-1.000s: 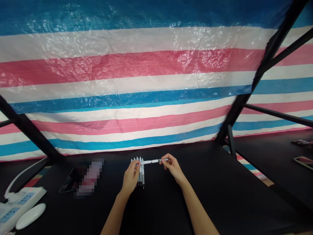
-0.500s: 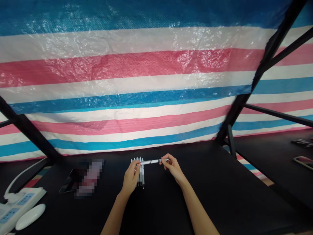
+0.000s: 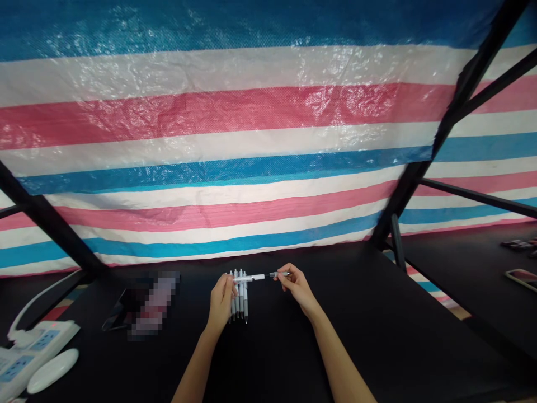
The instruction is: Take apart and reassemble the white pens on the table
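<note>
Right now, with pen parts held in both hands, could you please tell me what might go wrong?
1. A gap shows between the white barrel in the left hand and the grey pen section in the right hand, so a loose inner piece might drop onto the black table.
2. The left hand and barrel overlap the row of pens in view; a slip could knock them askew.

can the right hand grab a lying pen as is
Probably not: the right hand pinches a grey pen part, and the white barrel in the left hand crosses over the lying pens.
</note>
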